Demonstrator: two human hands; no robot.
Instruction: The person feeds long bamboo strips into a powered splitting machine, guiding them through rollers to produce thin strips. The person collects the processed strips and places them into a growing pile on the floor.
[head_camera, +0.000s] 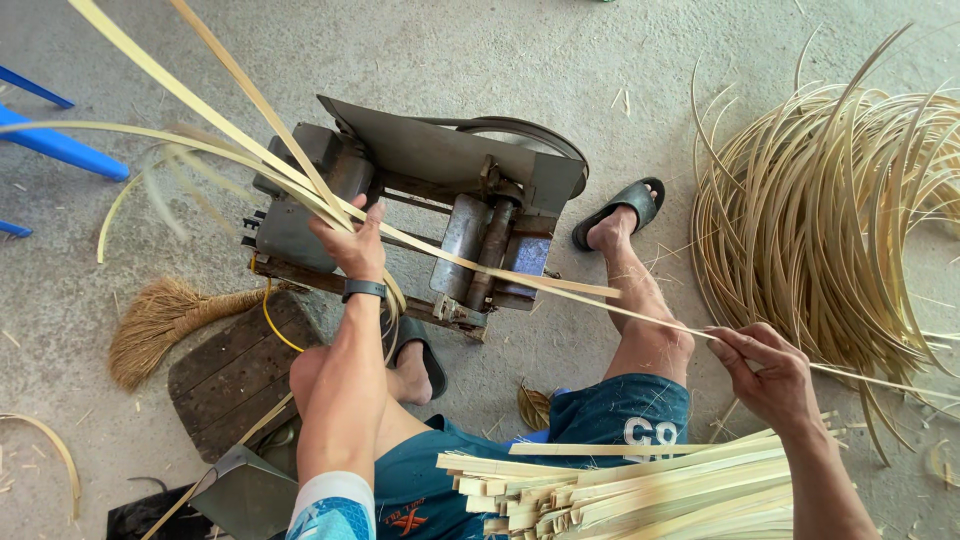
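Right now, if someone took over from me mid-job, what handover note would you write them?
Left hand: gripping bamboo strips over the grey roller machine.
Right hand: pinching a thin strip that runs from the machine.
Done: cannot tell from this view.
Left: apparently the flat slat stack across the lap. A coiled strip pile lies on the floor to the right, a broom to the left.

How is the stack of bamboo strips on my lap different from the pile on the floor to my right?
The stack on the lap lies straight, flat and squared at the ends; the floor pile is curved into loose, splaying loops. The stack looks wider-cut and compact, the floor pile thinner and spread out. Both are pale bamboo.
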